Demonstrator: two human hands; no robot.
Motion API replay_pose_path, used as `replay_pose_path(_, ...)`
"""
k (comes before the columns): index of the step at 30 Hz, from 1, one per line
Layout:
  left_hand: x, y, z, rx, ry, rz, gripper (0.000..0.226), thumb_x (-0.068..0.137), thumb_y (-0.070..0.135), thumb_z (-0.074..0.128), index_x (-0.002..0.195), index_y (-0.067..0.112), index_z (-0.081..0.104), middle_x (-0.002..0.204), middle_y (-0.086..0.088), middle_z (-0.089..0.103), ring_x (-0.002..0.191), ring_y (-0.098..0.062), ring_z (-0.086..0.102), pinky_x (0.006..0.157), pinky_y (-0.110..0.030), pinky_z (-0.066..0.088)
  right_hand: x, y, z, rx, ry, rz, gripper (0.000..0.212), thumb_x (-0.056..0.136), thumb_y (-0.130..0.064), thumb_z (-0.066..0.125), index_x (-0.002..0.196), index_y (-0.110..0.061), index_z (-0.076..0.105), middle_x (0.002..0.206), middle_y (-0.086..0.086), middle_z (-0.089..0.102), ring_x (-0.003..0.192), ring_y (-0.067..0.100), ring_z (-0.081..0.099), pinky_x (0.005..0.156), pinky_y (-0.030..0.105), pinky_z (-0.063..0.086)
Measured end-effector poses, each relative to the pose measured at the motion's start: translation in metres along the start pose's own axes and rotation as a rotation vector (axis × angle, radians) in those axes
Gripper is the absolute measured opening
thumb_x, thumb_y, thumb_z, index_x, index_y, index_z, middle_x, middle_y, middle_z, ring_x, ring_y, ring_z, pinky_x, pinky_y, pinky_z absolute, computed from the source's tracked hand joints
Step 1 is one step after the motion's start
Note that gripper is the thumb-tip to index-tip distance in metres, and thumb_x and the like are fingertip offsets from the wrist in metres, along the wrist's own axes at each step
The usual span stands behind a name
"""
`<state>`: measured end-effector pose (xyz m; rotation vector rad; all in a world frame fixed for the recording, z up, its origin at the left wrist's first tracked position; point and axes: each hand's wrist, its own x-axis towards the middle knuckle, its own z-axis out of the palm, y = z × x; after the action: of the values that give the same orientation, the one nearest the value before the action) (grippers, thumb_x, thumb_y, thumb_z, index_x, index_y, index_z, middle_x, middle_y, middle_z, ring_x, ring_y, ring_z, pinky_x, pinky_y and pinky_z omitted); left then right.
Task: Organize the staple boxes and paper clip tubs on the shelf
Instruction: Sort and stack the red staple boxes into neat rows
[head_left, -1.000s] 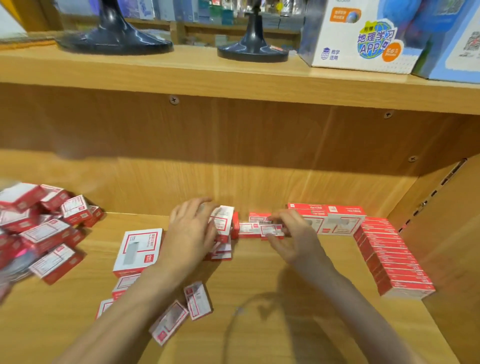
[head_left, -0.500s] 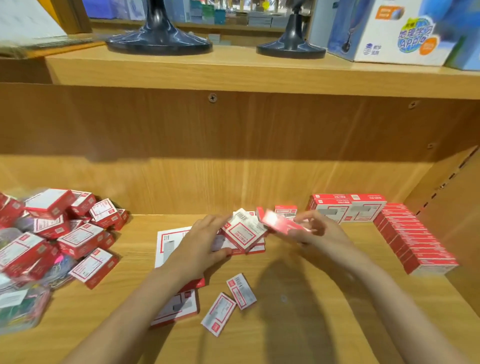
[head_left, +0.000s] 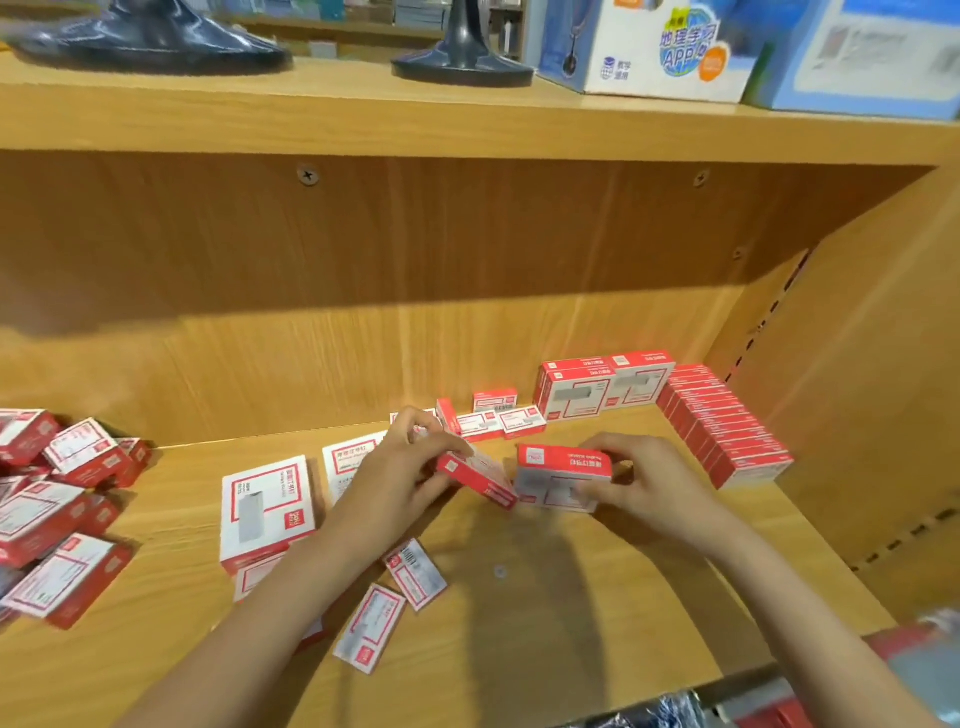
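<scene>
Head view, down into shelf (head_left: 519, 597)

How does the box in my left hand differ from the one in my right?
The small red-and-white staple box in the left hand is slimmer and tilted, one end dipping. The larger red-and-white staple box in the right hand is bulkier and held level. Both share red-and-white packaging and are held above the shelf.

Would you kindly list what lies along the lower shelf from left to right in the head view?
Loose heap of boxes → large flat box → left hand → right hand → neat row of boxes.
</scene>
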<state>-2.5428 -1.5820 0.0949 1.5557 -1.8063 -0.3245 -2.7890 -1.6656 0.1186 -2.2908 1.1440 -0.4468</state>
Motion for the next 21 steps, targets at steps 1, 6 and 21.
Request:
replay_pose_path(1,0.002,0.003,0.002,-0.028,-0.001,-0.011,0.021,0.079,0.024,0.067,0.1,0.023,0.067,0.096,0.012,0.042,0.074,-0.003,0.053,0.064,-0.004,0.037,0.001,0.006,-0.005,-0.036,0.016,0.004,0.026,0.078,-0.025,0.071,0.102,-0.018,0.063,0.092,-0.007,0.066,0.086,0.009,0.062,0.075,0.021,0.049)
replay_pose_path(6,0.019,0.013,0.021,-0.082,-0.017,-0.074,0.031,0.075,0.027,0.074,0.103,0.016,0.067,0.083,0.012,0.047,0.076,0.001,0.05,0.067,-0.007,0.036,0.002,0.04,-0.039,-0.108,0.063,0.077,0.03,0.076,-0.02,0.073,0.103,-0.021,0.058,0.102,-0.004,0.06,0.094,0.015,0.058,0.081,0.03,0.049)
replay_pose_path(21,0.072,0.05,0.094,-0.137,-0.108,-0.096,0.034,0.08,0.029,0.067,0.113,0.028,0.061,0.095,0.003,0.059,0.085,-0.011,0.056,0.078,-0.027,0.049,0.012,0.094,-0.074,-0.074,0.163,-0.025,0.037,0.071,-0.011,0.076,0.091,-0.033,0.053,0.094,-0.016,0.059,0.091,0.008,0.057,0.072,0.013,0.039)
